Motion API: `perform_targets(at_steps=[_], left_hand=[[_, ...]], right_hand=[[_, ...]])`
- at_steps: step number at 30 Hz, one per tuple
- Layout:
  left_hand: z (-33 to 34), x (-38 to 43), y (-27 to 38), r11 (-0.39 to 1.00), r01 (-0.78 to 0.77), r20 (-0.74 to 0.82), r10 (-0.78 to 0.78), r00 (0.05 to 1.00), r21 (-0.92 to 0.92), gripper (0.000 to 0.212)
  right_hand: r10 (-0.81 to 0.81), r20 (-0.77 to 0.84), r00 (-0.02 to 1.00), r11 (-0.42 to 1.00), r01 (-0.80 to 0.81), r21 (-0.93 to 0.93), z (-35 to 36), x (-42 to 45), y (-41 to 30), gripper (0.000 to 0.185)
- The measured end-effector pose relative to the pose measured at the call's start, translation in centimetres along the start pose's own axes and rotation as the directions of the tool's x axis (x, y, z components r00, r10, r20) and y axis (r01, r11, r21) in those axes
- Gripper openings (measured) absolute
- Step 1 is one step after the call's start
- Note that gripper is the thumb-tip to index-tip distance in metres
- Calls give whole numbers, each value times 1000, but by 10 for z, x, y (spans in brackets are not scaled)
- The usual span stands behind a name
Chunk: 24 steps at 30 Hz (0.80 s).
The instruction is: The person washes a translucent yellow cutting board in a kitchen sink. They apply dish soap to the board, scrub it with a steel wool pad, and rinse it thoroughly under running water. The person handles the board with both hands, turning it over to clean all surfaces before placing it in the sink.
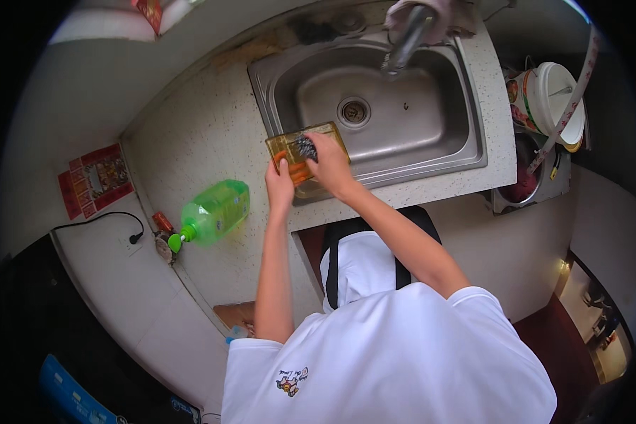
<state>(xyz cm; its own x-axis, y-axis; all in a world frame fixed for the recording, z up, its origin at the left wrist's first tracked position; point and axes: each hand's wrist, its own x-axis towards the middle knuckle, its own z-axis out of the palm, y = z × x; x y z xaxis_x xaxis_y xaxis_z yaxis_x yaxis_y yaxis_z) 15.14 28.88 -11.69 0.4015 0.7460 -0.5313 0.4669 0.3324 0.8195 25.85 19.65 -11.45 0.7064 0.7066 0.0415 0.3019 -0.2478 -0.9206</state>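
Observation:
A rectangular amber see-through container (pixel 286 142) is tilted over the front left corner of the stainless steel sink (pixel 424 114). My left hand (pixel 280 186) grips its near left side, and some of the fingers show orange through its wall. In my right hand (pixel 329 163) is a grey steel wool scrubber (pixel 306 147), pressed against the container's face. Part of the scrubber is hidden by my fingers. Behind and to the right, a metal faucet (pixel 405 45) reaches over the basin. No running water can be made out.
A green pump bottle (pixel 217 212) lies on the speckled countertop (pixel 206 132), left of my hands. A pinkish cloth (pixel 450 21) hangs by the faucet. Right of the counter are a white lidded bucket (pixel 567 100) and a metal basin (pixel 532 153). A black plug (pixel 135 238) is at the left wall.

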Motion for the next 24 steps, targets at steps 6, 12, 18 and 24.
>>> perform_targets(at_steps=[6, 12, 18, 24], left_hand=[[62, -79, 45, 923, -338, -261, 286, 922, -184, 27], [69, -109, 86, 856, -514, -355, 499, 791, 59, 28], [48, -151, 99, 879, -375, -339, 272, 901, -293, 30], [57, -132, 61, 871, -462, -494, 332, 804, -168, 33]], right_hand=[[-195, -92, 977, 981, 193, -34, -75, 27, -25, 42], [-395, 32, 918, 916, 392, 81, -116, 7, -78, 46], [-420, 35, 907, 906, 421, -39, -127, 37, -81, 45], [-535, 181, 825, 813, 561, -156, -117, 22, -107, 45]])
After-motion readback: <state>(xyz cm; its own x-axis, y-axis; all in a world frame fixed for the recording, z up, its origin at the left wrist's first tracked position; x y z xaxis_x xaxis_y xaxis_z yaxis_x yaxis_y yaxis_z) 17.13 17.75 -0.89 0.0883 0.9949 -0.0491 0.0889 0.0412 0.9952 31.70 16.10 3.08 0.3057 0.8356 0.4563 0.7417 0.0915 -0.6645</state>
